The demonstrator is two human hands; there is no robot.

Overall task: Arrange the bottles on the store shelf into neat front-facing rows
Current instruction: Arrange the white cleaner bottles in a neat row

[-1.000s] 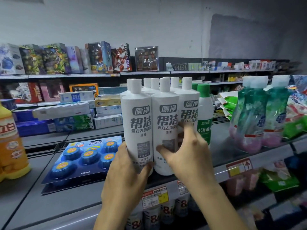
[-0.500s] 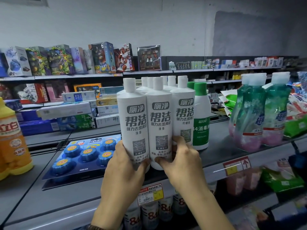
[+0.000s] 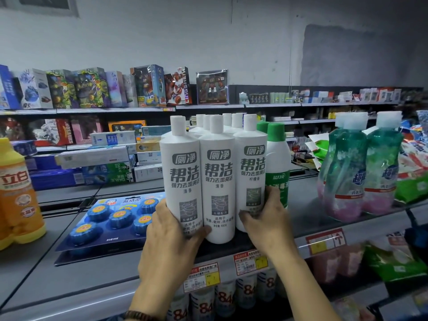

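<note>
The left hand (image 3: 171,230) curled round the left white cleaner bottle (image 3: 183,179), the right hand (image 3: 266,220) round the right white cleaner bottle (image 3: 251,170).

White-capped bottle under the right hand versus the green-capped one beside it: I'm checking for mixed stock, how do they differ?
Cap: the tall white plastic bottle has a white cap, the rounder white plastic bottle a green one. Print: grey on the white-capped bottle, a green band on the green-capped bottle. The right hand grips only the white-capped bottle. Both stand upright.
</note>
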